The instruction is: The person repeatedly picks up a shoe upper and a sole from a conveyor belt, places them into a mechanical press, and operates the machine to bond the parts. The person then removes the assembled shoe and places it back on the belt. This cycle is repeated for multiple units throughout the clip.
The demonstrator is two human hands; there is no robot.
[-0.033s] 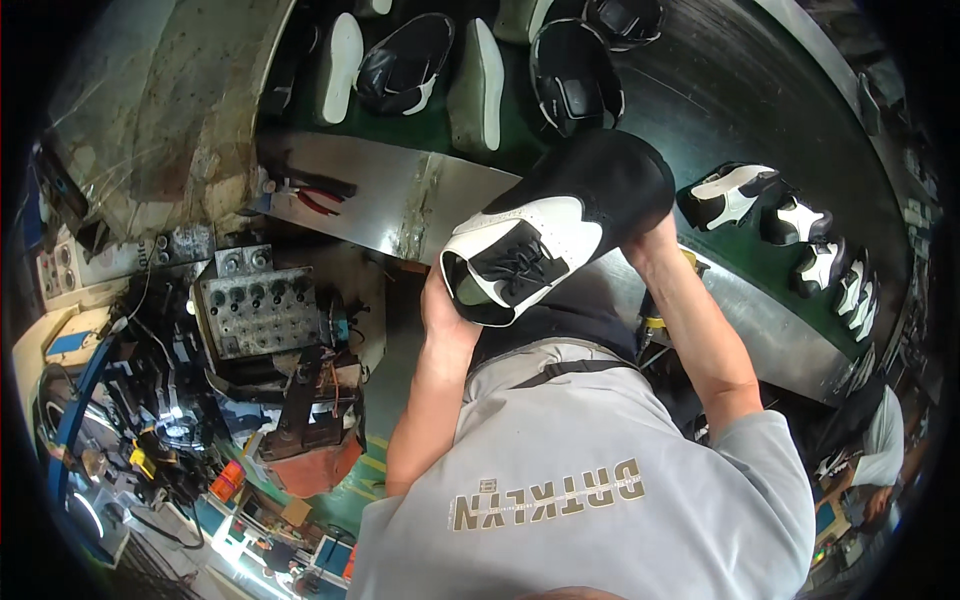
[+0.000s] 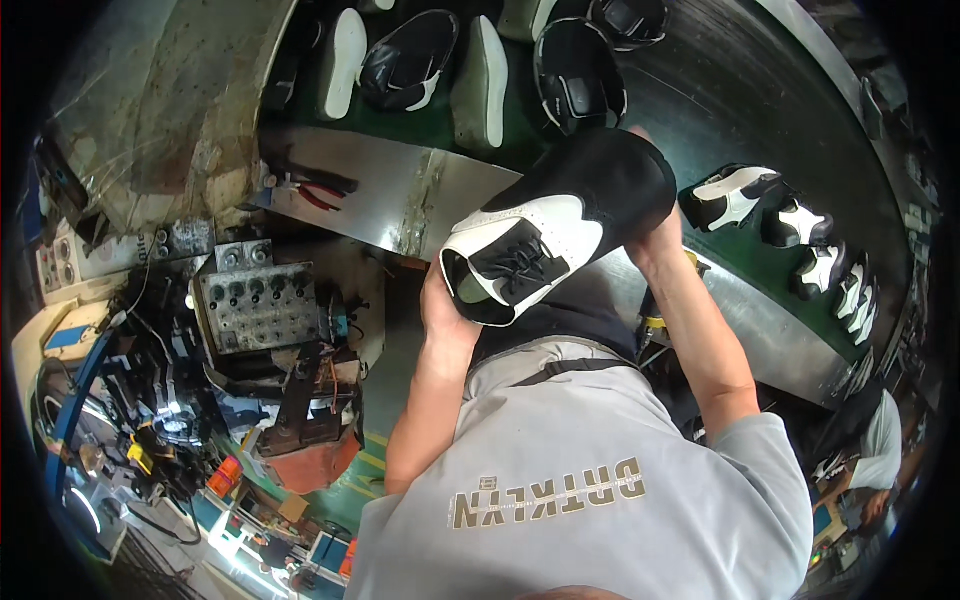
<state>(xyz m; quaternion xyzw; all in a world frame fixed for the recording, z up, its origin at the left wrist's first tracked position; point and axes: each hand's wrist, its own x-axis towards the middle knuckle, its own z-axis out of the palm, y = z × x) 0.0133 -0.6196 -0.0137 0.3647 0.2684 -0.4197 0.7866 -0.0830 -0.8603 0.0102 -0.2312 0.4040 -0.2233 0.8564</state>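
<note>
Both my hands hold a black-and-white lace-up shoe upper over the metal edge of the bench. Its open collar faces toward me at lower left, and the black laces are tied. My left hand is closed round the collar end, its fingers partly hidden beneath. At the long, smooth black end, my right hand grips from the right side. Fingertips of that hand show over the far edge of the black part. The upper's underside is hidden.
Pale soles and black shoe uppers stand on the green conveyor belt. Several black-and-white shoes line its right part. Red-handled pliers lie on the metal ledge. A machine control box stands at left; a person's sleeve shows far right.
More of my right fingertips show over the far edge of the black part. The upper and my left hand stay nearly in place.
</note>
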